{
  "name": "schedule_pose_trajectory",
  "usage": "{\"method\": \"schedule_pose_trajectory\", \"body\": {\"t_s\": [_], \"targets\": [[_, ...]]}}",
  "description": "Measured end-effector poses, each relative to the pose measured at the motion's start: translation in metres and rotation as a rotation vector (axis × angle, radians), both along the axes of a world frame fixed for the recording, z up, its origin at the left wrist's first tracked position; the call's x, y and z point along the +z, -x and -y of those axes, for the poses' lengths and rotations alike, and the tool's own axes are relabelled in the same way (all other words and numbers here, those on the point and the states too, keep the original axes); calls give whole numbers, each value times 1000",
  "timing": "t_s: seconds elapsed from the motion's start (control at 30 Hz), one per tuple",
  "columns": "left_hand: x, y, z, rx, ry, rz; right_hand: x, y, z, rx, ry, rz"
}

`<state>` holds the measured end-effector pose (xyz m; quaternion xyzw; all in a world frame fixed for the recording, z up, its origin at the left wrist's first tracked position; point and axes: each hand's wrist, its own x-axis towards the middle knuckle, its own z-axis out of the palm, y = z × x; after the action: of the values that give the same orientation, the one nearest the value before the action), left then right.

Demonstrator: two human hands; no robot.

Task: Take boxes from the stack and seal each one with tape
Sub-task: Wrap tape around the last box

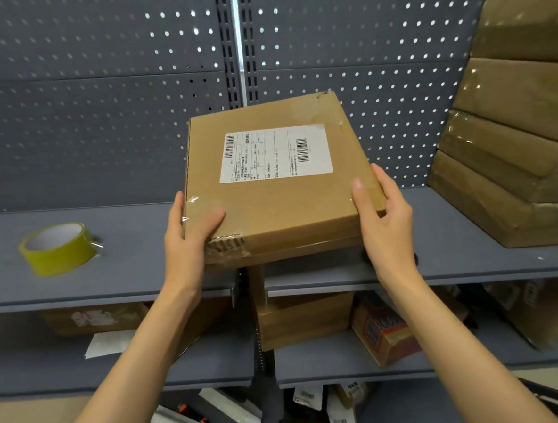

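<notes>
A flat brown cardboard box [278, 181] is sitting at the centre of the view, held between both hands above the front edge of a grey shelf [107, 258]; whether its far end is resting on the shelf cannot be told. Its top face is carrying a white shipping label [274, 153] with two barcodes, placed toward 12 o'clock on the lid, and clear tape is glinting on the corner nearest 8 o'clock, where the cardboard is looking crumpled and torn along the front edge. The left hand [189, 235] is gripping that corner from 8 o'clock, thumb lying flat on the lid and fingers going out of sight under the box. The right hand [383, 213] is gripping the opposite near corner from 4 o'clock, thumb on top by the edge and fingers curling round the side. A yellow-green roll of tape [59, 247] is lying on the shelf at 9 o'clock, well apart from the box, with bare grey surface stretching between them. At 3 o'clock a leaning stack of boxes [515, 132] is rising against the perforated back panel [94, 92], leaving a strip of open shelf between its base and the right hand. Directly at 6 o'clock, under the held box, another brown carton [304, 319] is standing on the lower shelf, with a printed orange carton [385, 333] tilting just beside it toward 4 o'clock.
</notes>
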<state>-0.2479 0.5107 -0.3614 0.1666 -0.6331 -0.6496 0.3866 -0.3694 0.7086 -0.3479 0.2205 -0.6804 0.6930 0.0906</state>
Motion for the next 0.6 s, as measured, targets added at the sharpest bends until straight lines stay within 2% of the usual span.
{"method": "schedule_pose_trajectory", "body": {"t_s": [0.2, 0.6], "targets": [[5, -13, -11, -30, 79, -54, 0, -15, -8, -44, 12, 11], [16, -38, 1, 15, 30, -133, 22, -51, -2, -87, 87, -9]]}}
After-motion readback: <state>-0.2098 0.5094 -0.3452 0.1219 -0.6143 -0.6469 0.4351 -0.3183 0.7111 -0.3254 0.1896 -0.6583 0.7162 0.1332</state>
